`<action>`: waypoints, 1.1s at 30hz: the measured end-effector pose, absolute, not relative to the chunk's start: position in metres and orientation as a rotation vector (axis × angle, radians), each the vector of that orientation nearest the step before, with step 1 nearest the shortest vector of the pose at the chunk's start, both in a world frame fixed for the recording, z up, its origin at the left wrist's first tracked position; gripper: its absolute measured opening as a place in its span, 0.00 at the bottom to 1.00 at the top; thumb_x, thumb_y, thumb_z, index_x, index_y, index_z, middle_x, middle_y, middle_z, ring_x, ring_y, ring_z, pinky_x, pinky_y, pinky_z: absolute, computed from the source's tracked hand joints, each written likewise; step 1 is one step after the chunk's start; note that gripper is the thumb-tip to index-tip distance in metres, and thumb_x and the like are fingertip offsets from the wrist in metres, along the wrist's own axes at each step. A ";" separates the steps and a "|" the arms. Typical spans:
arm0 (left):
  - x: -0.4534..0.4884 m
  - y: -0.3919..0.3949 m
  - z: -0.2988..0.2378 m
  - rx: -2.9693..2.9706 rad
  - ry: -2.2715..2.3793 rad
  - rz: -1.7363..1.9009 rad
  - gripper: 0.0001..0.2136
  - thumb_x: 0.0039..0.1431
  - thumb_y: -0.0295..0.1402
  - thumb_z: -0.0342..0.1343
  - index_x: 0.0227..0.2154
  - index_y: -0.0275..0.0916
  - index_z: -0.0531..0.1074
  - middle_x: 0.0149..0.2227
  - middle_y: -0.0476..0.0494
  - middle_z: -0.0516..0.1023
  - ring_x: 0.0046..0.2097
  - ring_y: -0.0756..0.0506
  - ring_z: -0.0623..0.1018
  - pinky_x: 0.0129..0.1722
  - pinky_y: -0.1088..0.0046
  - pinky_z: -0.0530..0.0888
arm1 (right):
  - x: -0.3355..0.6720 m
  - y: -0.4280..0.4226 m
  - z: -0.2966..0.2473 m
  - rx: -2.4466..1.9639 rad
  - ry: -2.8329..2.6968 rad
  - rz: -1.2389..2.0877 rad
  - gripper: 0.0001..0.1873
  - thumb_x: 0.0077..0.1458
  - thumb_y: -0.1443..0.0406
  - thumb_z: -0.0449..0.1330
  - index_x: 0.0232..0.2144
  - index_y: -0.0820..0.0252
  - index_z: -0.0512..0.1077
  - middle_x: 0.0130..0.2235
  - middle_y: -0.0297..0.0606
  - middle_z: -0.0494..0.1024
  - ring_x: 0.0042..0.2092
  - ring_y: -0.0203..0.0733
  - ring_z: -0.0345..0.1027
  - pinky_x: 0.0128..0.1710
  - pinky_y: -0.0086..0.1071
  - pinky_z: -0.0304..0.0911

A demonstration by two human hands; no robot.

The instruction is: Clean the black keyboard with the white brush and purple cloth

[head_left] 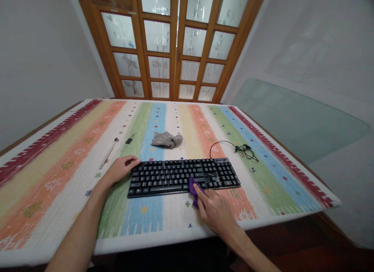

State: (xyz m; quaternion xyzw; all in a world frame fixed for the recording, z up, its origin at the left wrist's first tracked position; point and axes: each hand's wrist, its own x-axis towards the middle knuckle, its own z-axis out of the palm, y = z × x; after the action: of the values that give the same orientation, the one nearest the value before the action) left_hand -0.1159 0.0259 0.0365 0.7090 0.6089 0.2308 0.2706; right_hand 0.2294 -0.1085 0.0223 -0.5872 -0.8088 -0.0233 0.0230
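Observation:
A black keyboard (181, 176) lies across the striped tablecloth (58, 174). My left hand (120, 169) rests on the cloth at the keyboard's left end, its curled fingers touching that top corner. My right hand (212, 211) is closed on a small purple cloth (193, 189) and presses it against the keyboard's front edge, right of the middle. The keyboard's black cable (233, 147) runs from its back right and ends in a small tangle.
A crumpled grey rag (167, 139) lies behind the keyboard. To the left are a thin brush (108, 153) and a small black object (129, 140). Wooden glazed doors (172, 46) stand behind the table. A glass panel (292, 116) leans at the right.

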 end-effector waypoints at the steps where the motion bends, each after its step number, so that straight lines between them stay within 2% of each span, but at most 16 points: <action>1: -0.116 0.026 0.037 1.911 1.642 0.624 0.25 0.51 0.58 0.49 0.29 0.40 0.76 0.28 0.44 0.81 0.33 0.40 0.77 0.36 0.68 0.70 | 0.230 -0.108 0.022 -1.825 -2.503 -0.071 0.27 0.59 0.69 0.54 0.60 0.60 0.69 0.34 0.43 0.79 0.35 0.44 0.73 0.32 0.31 0.63; 5: -0.116 0.027 0.036 1.917 1.642 0.623 0.25 0.52 0.58 0.49 0.28 0.40 0.76 0.28 0.45 0.81 0.33 0.40 0.78 0.35 0.68 0.70 | 0.235 -0.109 0.021 -1.888 -2.522 -0.037 0.29 0.59 0.70 0.53 0.62 0.59 0.66 0.35 0.44 0.80 0.35 0.44 0.74 0.31 0.30 0.62; 10: -0.116 0.027 0.037 1.921 1.637 0.623 0.25 0.52 0.58 0.49 0.28 0.40 0.76 0.28 0.45 0.81 0.33 0.40 0.78 0.36 0.69 0.70 | 0.245 -0.110 0.019 -1.892 -2.493 -0.059 0.28 0.59 0.69 0.53 0.61 0.56 0.68 0.36 0.43 0.81 0.36 0.46 0.75 0.31 0.32 0.63; 22: -0.116 0.026 0.038 1.933 1.648 0.627 0.26 0.51 0.60 0.50 0.27 0.41 0.77 0.26 0.46 0.81 0.32 0.41 0.77 0.35 0.68 0.70 | 0.257 -0.110 0.016 -1.945 -2.493 -0.083 0.29 0.59 0.68 0.54 0.62 0.59 0.65 0.37 0.45 0.81 0.35 0.45 0.75 0.31 0.31 0.63; 27: -0.115 0.026 0.039 1.924 1.643 0.636 0.26 0.50 0.59 0.50 0.27 0.40 0.77 0.27 0.45 0.80 0.32 0.40 0.78 0.35 0.69 0.71 | 0.264 -0.107 0.024 -1.987 -2.404 -0.097 0.25 0.60 0.68 0.52 0.60 0.57 0.69 0.37 0.44 0.81 0.37 0.45 0.74 0.35 0.32 0.63; 33: -0.114 0.025 0.041 1.925 1.649 0.623 0.25 0.50 0.59 0.50 0.27 0.40 0.77 0.28 0.45 0.81 0.33 0.40 0.78 0.35 0.69 0.71 | 0.264 -0.102 0.026 -2.075 -2.440 -0.084 0.27 0.61 0.68 0.52 0.62 0.59 0.66 0.37 0.46 0.82 0.36 0.47 0.75 0.34 0.34 0.62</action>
State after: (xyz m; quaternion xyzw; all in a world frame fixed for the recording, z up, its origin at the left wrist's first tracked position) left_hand -0.1139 0.0252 0.0412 0.7117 0.6095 0.2304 0.2624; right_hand 0.2638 -0.1019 0.0260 -0.6474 -0.7611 -0.0261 -0.0312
